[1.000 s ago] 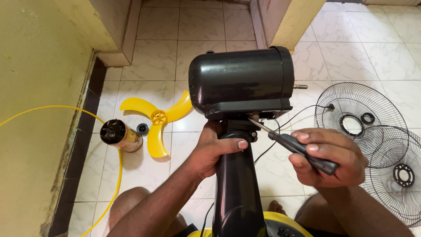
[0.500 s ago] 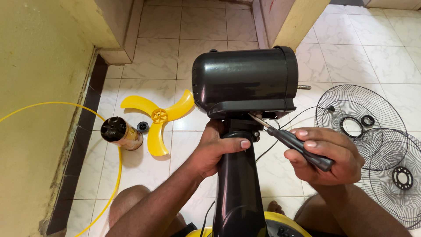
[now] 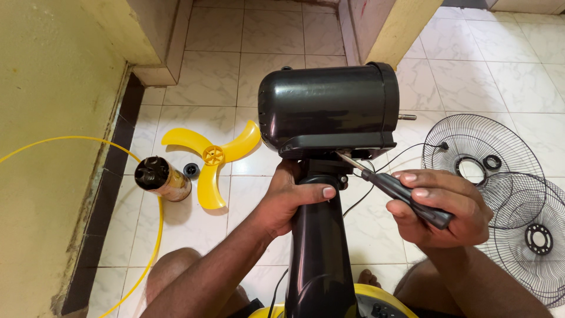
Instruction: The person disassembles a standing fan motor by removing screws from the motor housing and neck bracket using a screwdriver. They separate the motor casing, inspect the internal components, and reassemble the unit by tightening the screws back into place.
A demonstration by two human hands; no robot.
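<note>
Screwdriver tip unmoved under motor housing, right hand grip closed around handle.

A small cylindrical can with a yellowish printed label lies just left of the yellow fan blade.

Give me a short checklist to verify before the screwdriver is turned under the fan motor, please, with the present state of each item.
1. Left hand grips the black fan neck below the motor housing: ok.
2. Right hand holds the screwdriver by its black handle: ok.
3. Tip seated in a screw head under the housing: cannot tell, the tip is hidden.
4. Yellow blade removed and lying apart on the floor: ok.
5. Wire grilles off the fan, away from both hands: ok.
6. Power cord unplugged: cannot tell, its far end is not clear.
</note>
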